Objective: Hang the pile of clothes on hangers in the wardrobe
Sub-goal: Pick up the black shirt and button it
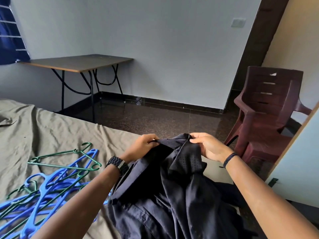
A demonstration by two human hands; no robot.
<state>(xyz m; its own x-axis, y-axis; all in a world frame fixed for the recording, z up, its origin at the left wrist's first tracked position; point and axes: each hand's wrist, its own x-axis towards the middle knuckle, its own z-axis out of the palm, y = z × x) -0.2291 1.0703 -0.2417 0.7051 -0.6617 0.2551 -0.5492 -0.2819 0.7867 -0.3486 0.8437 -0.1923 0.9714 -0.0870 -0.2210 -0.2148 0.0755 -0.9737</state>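
Now, in the head view, the left hand [144,144] and right hand [208,145] each pinch the top edge of a dark navy shirt [172,187] at 6 o'clock, its body draped over the olive bedsheet [43,131]; blue and green hangers [51,178] lie piled at 8 o'clock.

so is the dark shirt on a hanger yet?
No. The dark shirt is held up bunched by the left hand and right hand; the hangers lie loose on the bed.

hangers [51,176] on bed [34,128], left of shirt [165,195]; chair [269,107] right.
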